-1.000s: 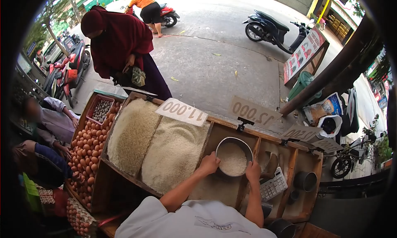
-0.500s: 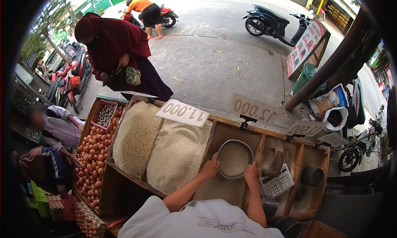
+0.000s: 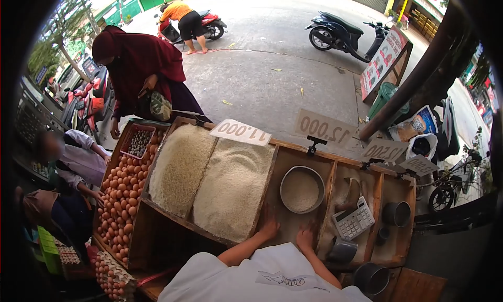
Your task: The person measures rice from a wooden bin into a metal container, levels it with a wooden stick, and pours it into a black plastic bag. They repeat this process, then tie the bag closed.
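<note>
"White shirt (image 3: 236, 276) cloth lay nearest. Beyond it, where were the 2 hands?"

"Low in the wooden bin (image 3: 330, 184): the left hand (image 3: 269, 228) by its left edge, the right hand (image 3: 305, 239) closer to its right edge. Neither held anything that I could see."

"And the fingers?"

"They pointed toward the far edge. I couldn't tell how wide they were."

"What worried you?"

"The round pan (image 3: 298, 172), with grain (image 3: 303, 193) in it, just beyond them, toward the far right corner. It stood free, so a forward push could have tipped it and spilled its load."

"Anything beside it?"

"A calculator (image 3: 354, 221) past the right edge, askew. A stray elbow might have knocked it deeper, and grit could have jammed its keys."

"Farther off?"

"The 12.000 card (image 3: 325, 129), clipped at the far edge. A gust might have worked it loose, I thought."
</note>
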Motion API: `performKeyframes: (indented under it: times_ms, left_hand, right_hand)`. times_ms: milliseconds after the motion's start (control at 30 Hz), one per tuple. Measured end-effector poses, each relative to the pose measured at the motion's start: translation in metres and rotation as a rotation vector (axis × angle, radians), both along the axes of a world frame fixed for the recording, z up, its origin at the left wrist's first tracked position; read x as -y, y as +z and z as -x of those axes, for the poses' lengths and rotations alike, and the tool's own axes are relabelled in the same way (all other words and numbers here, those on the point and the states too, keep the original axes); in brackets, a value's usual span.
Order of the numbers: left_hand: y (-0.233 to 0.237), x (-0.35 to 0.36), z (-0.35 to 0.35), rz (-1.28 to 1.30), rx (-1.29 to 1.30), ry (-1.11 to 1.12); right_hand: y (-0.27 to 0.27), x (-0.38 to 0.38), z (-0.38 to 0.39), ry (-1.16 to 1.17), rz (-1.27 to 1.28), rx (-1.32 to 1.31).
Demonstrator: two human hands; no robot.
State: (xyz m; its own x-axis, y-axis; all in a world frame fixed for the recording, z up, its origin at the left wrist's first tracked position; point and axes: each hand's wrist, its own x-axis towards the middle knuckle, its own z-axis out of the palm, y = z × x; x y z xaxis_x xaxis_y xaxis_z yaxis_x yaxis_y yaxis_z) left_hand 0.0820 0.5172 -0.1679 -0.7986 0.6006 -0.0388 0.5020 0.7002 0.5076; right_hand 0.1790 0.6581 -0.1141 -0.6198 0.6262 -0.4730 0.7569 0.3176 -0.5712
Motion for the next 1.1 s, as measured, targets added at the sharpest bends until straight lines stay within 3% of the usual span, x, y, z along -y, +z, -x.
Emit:
performKeyframes:
  times_ms: [67, 167, 200, 233, 267, 333, 367, 433, 567, 633, 667, 733, 767, 833, 867, 933, 1067, 1100]
  left_hand:
    - [-0.027, 0.005, -0.011, 0.101, 0.094, 0.039]
    - [-0.048, 0.008, -0.025, 0.024, 0.092, -0.146]
    - [-0.046, 0.009, -0.025, 0.021, 0.211, -0.203]
    - [-0.038, 0.008, -0.021, 0.018, 0.329, -0.262]
    - [-0.029, 0.012, -0.02, 0.021, 0.333, -0.261]
    - [0.012, 0.022, -0.019, 0.156, 0.388, -0.227]
    - [0.01, 0.029, -0.02, 0.164, 0.397, -0.231]
    - [0.007, 0.041, -0.025, 0.163, 0.284, -0.095]
    - [0.041, 0.032, -0.05, 0.363, 0.387, -0.027]
    - [0.046, 0.015, -0.048, 0.517, 0.472, 0.152]
    - [0.043, 0.011, -0.044, 0.52, 0.473, 0.126]
    - [0.023, 0.013, -0.027, -0.089, 0.864, 0.376]
    - [0.013, 0.017, -0.023, -0.091, 0.865, 0.362]
    - [0.004, 0.023, -0.012, -0.461, 0.995, 0.51]
    - [0.005, 0.027, -0.009, -0.452, 1.003, 0.495]
    - [0.036, 0.031, -0.008, -0.316, 0.643, 0.343]
    - [0.064, 0.037, -0.006, -0.237, 0.548, 0.134]
    - [0.082, 0.036, -0.008, -0.28, 0.567, 0.168]
  right_hand:
    - [-0.032, 0.008, -0.009, -0.028, 0.001, 0.044]
    - [-0.114, 0.008, -0.015, 0.015, 0.008, 0.061]
    - [-0.139, 0.002, -0.015, -0.057, 0.336, -0.076]
    - [-0.125, 0.005, -0.012, -0.133, 0.665, -0.215]
    - [-0.109, 0.004, -0.014, -0.106, 0.602, -0.204]
    - [-0.013, 0.011, -0.002, -0.056, 0.473, -0.178]
    - [-0.018, 0.007, -0.005, -0.064, 0.48, -0.171]
    - [-0.03, -0.001, -0.017, -0.134, 0.246, -0.041]
    - [-0.002, 0.021, -0.03, -0.203, 0.315, 0.194]
    - [-0.03, 0.024, -0.027, -0.397, 0.341, 0.045]
    - [-0.043, 0.02, -0.025, -0.422, 0.338, 0.048]
    - [-0.054, 0.009, -0.019, -0.617, 0.997, -0.155]
    - [-0.054, 0.002, -0.018, -0.626, 0.99, -0.162]
    - [-0.044, -0.009, -0.012, -0.671, 1.016, -0.2]
    - [-0.038, -0.011, -0.012, -0.689, 1.012, -0.205]
    - [-0.008, -0.013, -0.017, -0.243, 0.197, -0.322]
    - [0.072, -0.035, -0.034, -0.037, 0.042, -0.396]
    - [0.095, -0.044, -0.042, -0.058, -0.156, -0.478]
